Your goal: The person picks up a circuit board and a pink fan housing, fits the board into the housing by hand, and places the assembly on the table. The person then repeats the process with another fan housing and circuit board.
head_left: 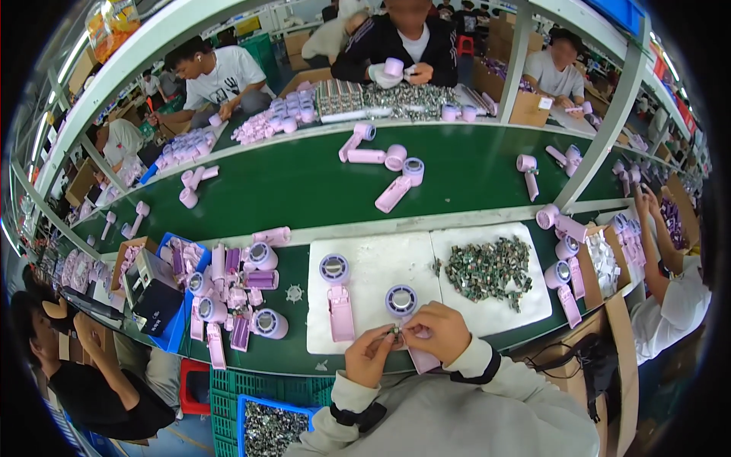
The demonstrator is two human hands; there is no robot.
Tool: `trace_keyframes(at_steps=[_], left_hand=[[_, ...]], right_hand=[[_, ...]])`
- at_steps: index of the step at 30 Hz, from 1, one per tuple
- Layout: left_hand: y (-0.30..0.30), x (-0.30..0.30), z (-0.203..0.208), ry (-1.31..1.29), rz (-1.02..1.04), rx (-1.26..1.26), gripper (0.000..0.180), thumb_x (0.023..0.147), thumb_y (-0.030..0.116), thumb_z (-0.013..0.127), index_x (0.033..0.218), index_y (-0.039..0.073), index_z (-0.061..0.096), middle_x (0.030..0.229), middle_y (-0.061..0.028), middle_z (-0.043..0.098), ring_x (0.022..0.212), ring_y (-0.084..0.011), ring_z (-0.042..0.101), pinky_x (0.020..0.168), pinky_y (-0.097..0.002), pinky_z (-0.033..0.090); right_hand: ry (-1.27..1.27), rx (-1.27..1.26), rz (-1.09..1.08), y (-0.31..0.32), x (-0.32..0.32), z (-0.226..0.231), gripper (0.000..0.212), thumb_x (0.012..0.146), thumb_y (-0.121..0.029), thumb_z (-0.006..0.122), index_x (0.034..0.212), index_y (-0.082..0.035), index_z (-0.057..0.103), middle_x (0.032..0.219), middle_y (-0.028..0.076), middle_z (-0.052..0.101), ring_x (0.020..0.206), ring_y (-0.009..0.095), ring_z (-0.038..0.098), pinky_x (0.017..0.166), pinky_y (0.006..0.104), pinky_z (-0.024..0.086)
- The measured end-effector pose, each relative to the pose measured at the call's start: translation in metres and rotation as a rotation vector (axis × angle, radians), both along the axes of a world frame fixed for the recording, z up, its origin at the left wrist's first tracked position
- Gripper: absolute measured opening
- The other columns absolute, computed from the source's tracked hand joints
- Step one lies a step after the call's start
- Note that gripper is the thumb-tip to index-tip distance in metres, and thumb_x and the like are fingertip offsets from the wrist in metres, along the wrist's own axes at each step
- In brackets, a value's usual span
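My left hand (pixel 367 356) and my right hand (pixel 443 332) meet over the front edge of a white foam board (pixel 373 255). Between their pinched fingertips is a small circuit board (pixel 394 332), mostly covered by the fingers. Just beyond them lies a lilac handheld fan (pixel 400 299) with a round silver centre; its pink handle (pixel 423 360) shows partly under my right hand. Left of it rests a second fan head (pixel 334 268), with an open pink handle shell (pixel 340 314) below. A heap of small green circuit boards (pixel 489 270) spreads over the foam's right part.
Pink and purple fan parts (pixel 241 293) pile up at left beside a blue tray (pixel 177 327). A green conveyor belt (pixel 282 186) carries fan parts beyond. More fans and a carton of white pieces (pixel 604 259) stand at right. Below is a blue bin (pixel 274 426) of small parts. Co-workers sit around.
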State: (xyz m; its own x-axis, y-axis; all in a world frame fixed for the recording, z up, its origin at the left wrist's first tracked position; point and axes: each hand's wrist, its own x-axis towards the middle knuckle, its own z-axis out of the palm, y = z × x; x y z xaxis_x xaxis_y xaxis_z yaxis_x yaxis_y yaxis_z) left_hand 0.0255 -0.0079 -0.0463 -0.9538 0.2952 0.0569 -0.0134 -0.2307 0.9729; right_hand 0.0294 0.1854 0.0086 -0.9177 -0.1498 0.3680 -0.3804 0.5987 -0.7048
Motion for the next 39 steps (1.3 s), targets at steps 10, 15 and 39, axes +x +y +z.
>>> trace_keyframes(at_steps=[10, 15, 39], left_hand=[[0.007, 0.005, 0.005, 0.295, 0.113, -0.224, 0.026, 0.096, -0.005, 0.063, 0.123, -0.003, 0.065, 0.109, -0.0155, 0.069, 0.096, -0.0236, 0.072, 0.084, -0.0321, 0.059], [0.009, 0.011, 0.015, 0.519, 0.216, -0.433, 0.028, 0.093, -0.008, 0.064, 0.120, -0.001, 0.067, 0.109, -0.0186, 0.068, 0.090, -0.0259, 0.072, 0.078, -0.0320, 0.057], [0.028, -0.032, 0.078, 0.664, 0.309, -0.555, 0.038, 0.092, -0.001, 0.067, 0.130, -0.001, 0.062, 0.122, -0.0205, 0.062, 0.108, -0.0369, 0.064, 0.093, -0.0381, 0.053]], right_hand=[[0.114, 0.111, 0.188, 0.012, -0.009, 0.008, 0.012, 0.081, -0.009, 0.076, 0.089, -0.006, 0.068, 0.081, 0.006, 0.063, 0.076, 0.025, 0.061, 0.066, 0.0361, 0.052], [0.127, 0.057, 0.187, 0.008, -0.006, 0.005, 0.012, 0.081, -0.007, 0.076, 0.087, -0.004, 0.066, 0.078, 0.007, 0.059, 0.074, 0.026, 0.060, 0.064, 0.0364, 0.051], [-0.230, -0.218, 0.057, 0.047, -0.080, 0.051, 0.015, 0.080, -0.006, 0.076, 0.092, 0.001, 0.072, 0.074, -0.001, 0.062, 0.070, 0.007, 0.058, 0.062, 0.0240, 0.048]])
